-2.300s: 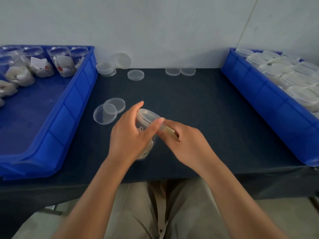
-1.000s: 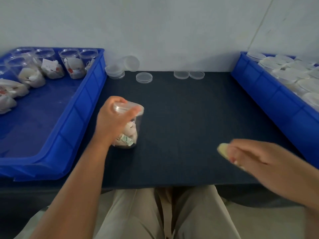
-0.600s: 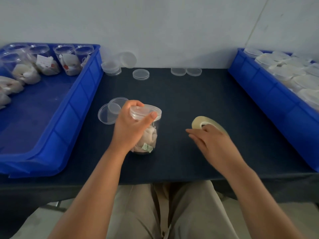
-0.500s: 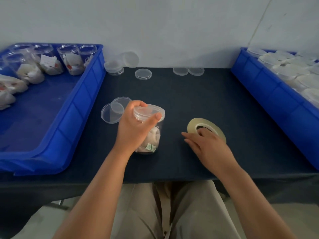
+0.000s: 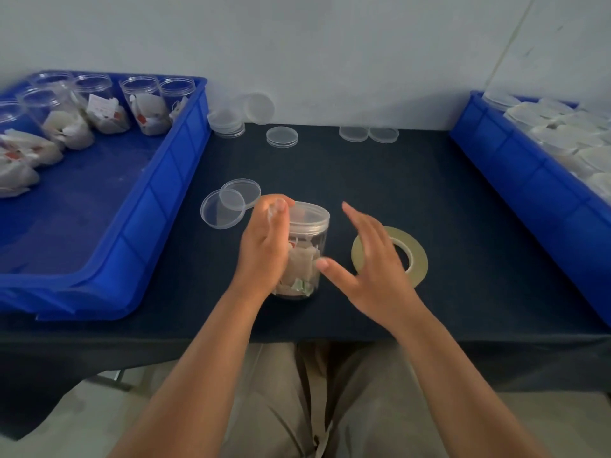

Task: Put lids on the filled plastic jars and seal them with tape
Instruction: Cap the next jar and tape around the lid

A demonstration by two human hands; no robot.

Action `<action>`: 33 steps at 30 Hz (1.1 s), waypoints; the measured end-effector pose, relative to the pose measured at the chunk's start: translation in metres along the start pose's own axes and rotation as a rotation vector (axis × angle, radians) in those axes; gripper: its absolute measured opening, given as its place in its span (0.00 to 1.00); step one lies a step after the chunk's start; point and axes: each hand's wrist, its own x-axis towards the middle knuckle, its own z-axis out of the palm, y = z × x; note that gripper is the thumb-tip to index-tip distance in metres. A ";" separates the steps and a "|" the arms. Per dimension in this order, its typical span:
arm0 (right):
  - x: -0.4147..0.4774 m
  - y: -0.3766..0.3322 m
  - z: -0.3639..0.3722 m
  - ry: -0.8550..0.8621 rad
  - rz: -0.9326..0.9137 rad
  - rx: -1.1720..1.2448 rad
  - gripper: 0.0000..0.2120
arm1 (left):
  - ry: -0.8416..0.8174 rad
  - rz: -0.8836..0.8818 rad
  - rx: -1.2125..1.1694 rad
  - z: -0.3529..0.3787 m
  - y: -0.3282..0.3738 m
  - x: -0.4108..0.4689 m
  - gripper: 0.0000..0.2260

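A clear plastic jar [image 5: 305,256] filled with white packets stands upright on the dark table, and its clear lid [image 5: 310,214] sits on top. My left hand [image 5: 264,249] lies against the jar's left side with its fingers reaching up to the lid; it is blurred. My right hand [image 5: 373,269] hovers just right of the jar, fingers spread and holding nothing. Partly under that hand, a roll of clear tape [image 5: 415,256] lies flat on the table.
Two loose lids [image 5: 223,213] lie left of the jar. A blue bin [image 5: 158,209] on the left holds open filled jars [image 5: 147,105]. Another blue bin [image 5: 529,186] on the right holds lidded jars [image 5: 562,137]. More lids [image 5: 282,136] lie along the back wall.
My right hand set the tape roll flat on the table, let go and moved left toward the jar. My left hand shifted from gripping the lid to lying along the jar's side.
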 end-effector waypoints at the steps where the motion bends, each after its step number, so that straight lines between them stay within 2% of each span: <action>1: 0.005 -0.011 0.004 -0.014 -0.005 0.127 0.49 | -0.010 -0.007 -0.012 0.001 -0.001 -0.001 0.19; 3: 0.013 -0.028 0.012 -0.038 -0.008 0.277 0.48 | -0.026 0.001 -0.038 0.004 -0.001 -0.004 0.20; 6: 0.021 -0.036 0.020 0.027 -0.029 0.315 0.40 | -0.041 0.003 -0.090 0.004 -0.001 -0.005 0.22; 9: 0.023 -0.028 0.022 -0.014 -0.059 0.422 0.33 | -0.051 0.003 -0.097 0.004 -0.003 -0.003 0.21; 15: 0.026 -0.013 0.016 -0.067 -0.081 0.461 0.23 | -0.047 -0.012 -0.109 0.007 -0.003 0.000 0.22; 17: 0.025 -0.014 0.020 -0.053 -0.065 0.479 0.25 | -0.034 -0.010 -0.115 0.007 -0.003 0.001 0.22; 20: 0.023 -0.018 0.026 -0.016 -0.046 0.502 0.37 | -0.036 0.006 -0.104 0.007 -0.004 0.000 0.22; 21: 0.022 -0.020 0.027 -0.010 -0.049 0.505 0.37 | -0.043 0.002 -0.107 0.006 -0.005 0.000 0.22; 25: 0.022 -0.018 0.025 -0.006 -0.049 0.557 0.24 | -0.047 -0.037 -0.115 0.004 -0.010 0.001 0.31; 27: 0.023 -0.018 0.024 0.005 -0.039 0.551 0.22 | -0.035 -0.061 -0.129 0.005 -0.009 0.001 0.32; 30: 0.024 -0.022 0.022 0.024 -0.022 0.529 0.28 | -0.036 -0.079 -0.125 0.006 -0.005 0.001 0.26; 33: 0.023 -0.022 0.018 0.031 -0.001 0.517 0.30 | -0.041 -0.113 -0.146 0.006 -0.006 0.000 0.27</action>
